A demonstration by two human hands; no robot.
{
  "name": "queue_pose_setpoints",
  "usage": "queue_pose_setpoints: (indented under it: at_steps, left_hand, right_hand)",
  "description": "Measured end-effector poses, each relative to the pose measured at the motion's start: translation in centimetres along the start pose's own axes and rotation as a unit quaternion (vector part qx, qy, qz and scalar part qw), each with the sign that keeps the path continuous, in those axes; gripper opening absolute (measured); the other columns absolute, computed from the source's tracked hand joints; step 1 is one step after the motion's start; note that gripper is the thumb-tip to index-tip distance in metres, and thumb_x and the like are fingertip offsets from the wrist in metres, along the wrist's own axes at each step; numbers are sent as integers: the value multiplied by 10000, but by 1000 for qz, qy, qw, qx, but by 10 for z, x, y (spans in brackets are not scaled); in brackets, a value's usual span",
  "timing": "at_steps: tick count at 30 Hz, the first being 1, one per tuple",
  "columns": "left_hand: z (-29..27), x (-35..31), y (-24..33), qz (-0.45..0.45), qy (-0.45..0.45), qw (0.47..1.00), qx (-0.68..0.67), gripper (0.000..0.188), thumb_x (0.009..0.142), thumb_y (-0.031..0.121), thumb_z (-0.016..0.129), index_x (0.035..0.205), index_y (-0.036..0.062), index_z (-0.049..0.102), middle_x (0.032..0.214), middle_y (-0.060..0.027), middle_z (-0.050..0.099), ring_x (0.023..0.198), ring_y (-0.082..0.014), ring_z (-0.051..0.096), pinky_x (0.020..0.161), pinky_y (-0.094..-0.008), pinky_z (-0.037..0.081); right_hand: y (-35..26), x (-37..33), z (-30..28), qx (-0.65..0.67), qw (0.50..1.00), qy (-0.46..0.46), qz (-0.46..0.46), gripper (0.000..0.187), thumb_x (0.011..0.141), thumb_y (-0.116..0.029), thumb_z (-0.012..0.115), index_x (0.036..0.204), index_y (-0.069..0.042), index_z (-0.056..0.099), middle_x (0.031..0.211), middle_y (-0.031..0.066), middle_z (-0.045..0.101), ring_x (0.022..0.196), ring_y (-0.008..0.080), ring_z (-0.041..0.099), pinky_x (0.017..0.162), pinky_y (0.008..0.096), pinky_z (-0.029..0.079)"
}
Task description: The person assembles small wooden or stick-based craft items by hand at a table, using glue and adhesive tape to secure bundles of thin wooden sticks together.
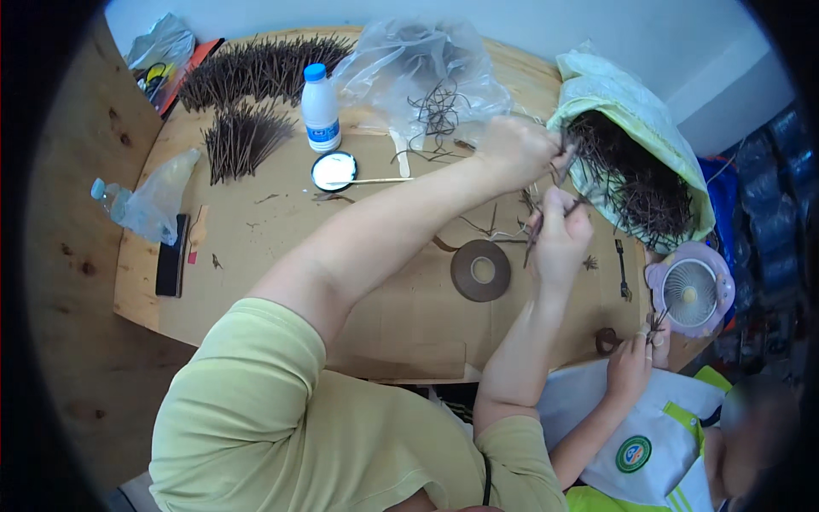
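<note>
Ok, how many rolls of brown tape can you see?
2. The larger roll lies flat on the cardboard, left of the right hand; the smaller roll is beside a co-worker's hand, toward the lower right. Others may be hidden.

This looked like a small handicraft workshop, though whether it was part of a home could not be told; a wooden table (135, 286) had brown cardboard (384, 226) spread over its top; brown twig-like stems (264, 72) were massed in bunches toward the back, and a pale sack (618, 88) gaped open, full of more; a roll of brown tape (463, 271), a blue-capped white bottle (321, 113) and a dish of white paste (331, 171) with a thin stick (380, 180) resting on it shared the surface; at the right a second person (670, 465) held thin dark pieces (658, 321) near a small fan (689, 292).
</note>
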State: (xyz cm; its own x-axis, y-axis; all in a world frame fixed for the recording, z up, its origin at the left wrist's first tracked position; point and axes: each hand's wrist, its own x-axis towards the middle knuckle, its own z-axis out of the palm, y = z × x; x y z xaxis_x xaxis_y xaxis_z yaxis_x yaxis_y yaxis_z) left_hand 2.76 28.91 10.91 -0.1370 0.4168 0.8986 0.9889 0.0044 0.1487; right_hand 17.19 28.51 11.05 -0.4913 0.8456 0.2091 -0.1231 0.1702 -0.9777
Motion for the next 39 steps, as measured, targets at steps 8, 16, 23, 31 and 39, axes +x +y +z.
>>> queue_pose_setpoints:
  at_steps: [8,16,23,31,39]
  left_hand:
    - [-13,-22,-42,-67,-371,926,3,236,755,288,575,761,61,641,720,-167,618,717,-316,621,608,-420,493]
    - [-6,-61,-47,36,-616,787,-27,539,656,540,639,785,18,619,806,-164,626,788,-325,612,679,-403,480]
    - [12,-72,-31,107,-600,792,-13,164,726,139,526,806,61,645,834,-135,640,790,-289,629,662,-379,505]
    - [31,-75,-63,-27,-393,906,-156,101,743,97,547,784,39,619,771,-124,638,691,-254,624,588,-353,493]
    - [-4,-19,-48,-510,-203,624,-556,53,814,77,508,865,65,502,737,-60,612,448,-36,395,416,-174,334]
  right_hand:
    - [55,46,-90,-357,929,99,-16,284,836,-245,549,895,31,513,764,149,597,692,251,572,637,341,439]
    - [81,107,-82,-577,814,36,-51,553,710,-253,640,1176,-13,461,1176,221,461,1130,340,407,953,380,331]
    - [196,219,-79,-559,814,-51,-147,336,741,-44,518,1076,-55,542,1059,189,502,1005,353,472,878,403,384]
    - [116,212,-88,-446,880,-70,-144,184,675,-86,596,836,1,617,760,107,620,656,228,582,626,306,467]
    - [-15,116,-74,126,965,-221,62,310,752,-57,415,1011,78,520,837,114,567,739,194,545,695,295,431]
